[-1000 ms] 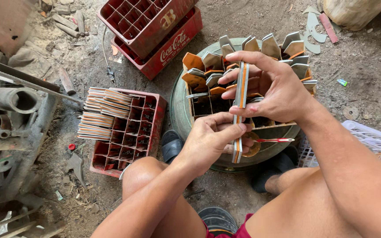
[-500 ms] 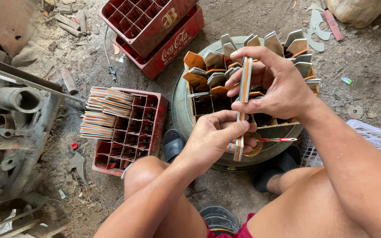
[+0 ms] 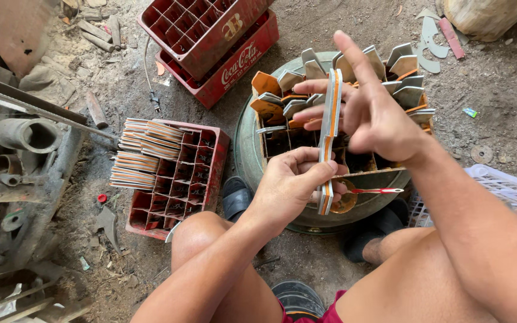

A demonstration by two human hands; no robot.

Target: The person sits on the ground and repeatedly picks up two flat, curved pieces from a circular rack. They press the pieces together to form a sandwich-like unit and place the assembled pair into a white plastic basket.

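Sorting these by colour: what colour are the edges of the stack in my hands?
Orange and grey edges on the stack, seen in the head view.

Soft even daylight, faint shadows, sharp centre, slight wide-angle stretch at the edges
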